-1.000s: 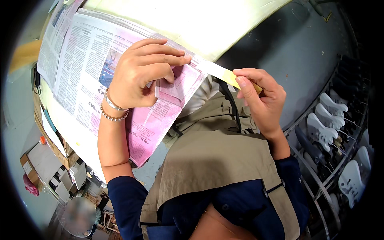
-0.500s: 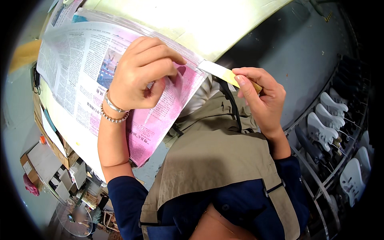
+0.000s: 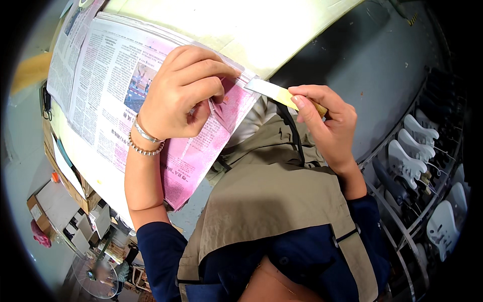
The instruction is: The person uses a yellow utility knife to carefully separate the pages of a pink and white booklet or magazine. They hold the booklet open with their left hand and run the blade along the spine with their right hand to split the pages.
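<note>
My left hand [image 3: 183, 95] lies over a newspaper sheet [image 3: 98, 70], its fingers curled in and gripping the pink-stained paper, which creases beneath them. The forefinger reaches to the sheet's far right edge. In my right hand [image 3: 327, 113] is a flat blade [image 3: 266, 89] with a yellowish-tan handle, held between thumb and fingers. The blade's end touches the corner of the newspaper stack, close to my left fingertips. What lies under my left palm is hidden.
A pale-topped table [image 3: 211, 17] carries the papers. White guitar-body-shaped pieces [image 3: 406, 161] hang on a metal rack [image 3: 402, 236] at the right. Cardboard boxes [image 3: 43, 211] and a wire-caged fan [image 3: 93, 274] stand at the lower left.
The top sheet, bulging at the far left before, now lies flatter, and the blue strip at its far edge is covered. My left fingers and the blade have come closer together.
</note>
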Demonstrator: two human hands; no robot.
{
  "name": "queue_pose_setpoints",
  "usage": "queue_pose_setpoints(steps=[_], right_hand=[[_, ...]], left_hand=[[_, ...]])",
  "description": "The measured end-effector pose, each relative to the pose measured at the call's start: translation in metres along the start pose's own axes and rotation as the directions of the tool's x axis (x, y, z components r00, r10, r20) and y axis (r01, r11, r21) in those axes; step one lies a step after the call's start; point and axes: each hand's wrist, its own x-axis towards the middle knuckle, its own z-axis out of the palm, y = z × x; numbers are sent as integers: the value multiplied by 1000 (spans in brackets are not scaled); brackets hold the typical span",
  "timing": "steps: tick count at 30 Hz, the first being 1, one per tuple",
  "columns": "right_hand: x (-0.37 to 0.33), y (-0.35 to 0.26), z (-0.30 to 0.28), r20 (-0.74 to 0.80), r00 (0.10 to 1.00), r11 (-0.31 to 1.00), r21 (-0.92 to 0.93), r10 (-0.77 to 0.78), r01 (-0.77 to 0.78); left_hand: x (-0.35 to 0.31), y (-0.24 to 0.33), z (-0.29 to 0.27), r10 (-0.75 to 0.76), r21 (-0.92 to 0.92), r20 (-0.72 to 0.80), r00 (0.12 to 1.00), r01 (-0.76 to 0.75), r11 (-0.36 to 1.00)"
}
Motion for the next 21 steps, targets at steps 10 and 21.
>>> queue_pose_setpoints(steps=[10,21], right_hand=[[2,2,0,2,996,994,-58,-92,92],[3,2,0,11,985,980,-100,-174,174]], left_hand=[[1,2,-2,-17,-21,8,1000,17,1000],[0,6,-9,22,134,43,999,-28,991]])
